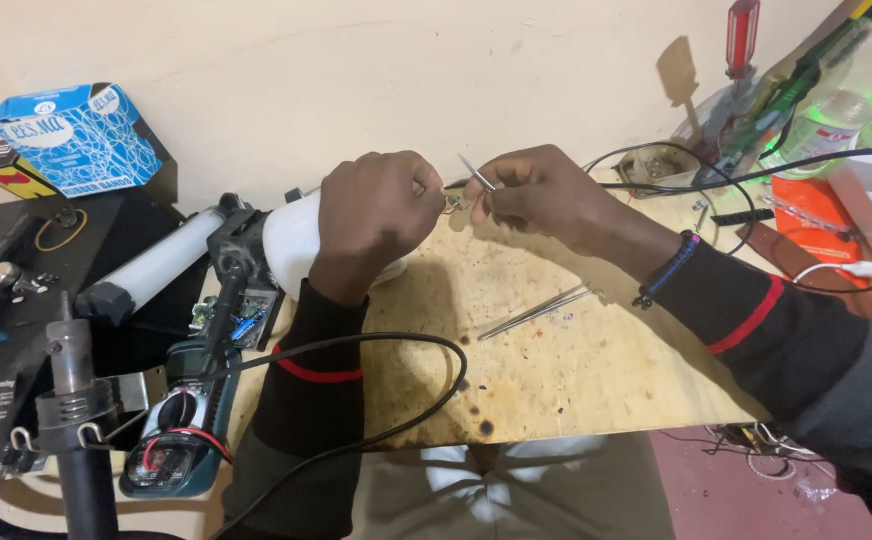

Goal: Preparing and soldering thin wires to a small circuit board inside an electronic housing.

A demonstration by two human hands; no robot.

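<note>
1. My left hand (376, 215) is curled into a fist near the wall, grip pinched tight on a small metal part (452, 203) that just peeks out past my knuckles. It is too small to make out in detail.
2. My right hand (541, 195) sits just beside the left, fingers closed narrow around a thin metal tool (477, 173), its slim end sticking up and to the left above my fingers.
3. The tool's lower end meets the part right between my two hands, above the far edge of the worktop (576, 360), a stained wooden board with dark burn spots.
4. A pair of tweezers (534, 312) lies flat on the board, near my right forearm, well apart from both hands.
5. A black cable (396, 345) loops over my left sleeve and across the board's near edge.
6. A white tube lamp (161, 265) lies to the left of my left hand, tilted, with a white rounded casing (291, 240) just behind my left wrist.
7. Lower left, a teal meter (178, 440) with red and black wires sits beside a black nozzle stand (71, 400).
8. A blue box (81, 135) stands against the wall, far left.
9. Far right: a red-handled screwdriver (741, 35) upright, clear bottles (846, 100) and an orange packet (806, 215).
</note>
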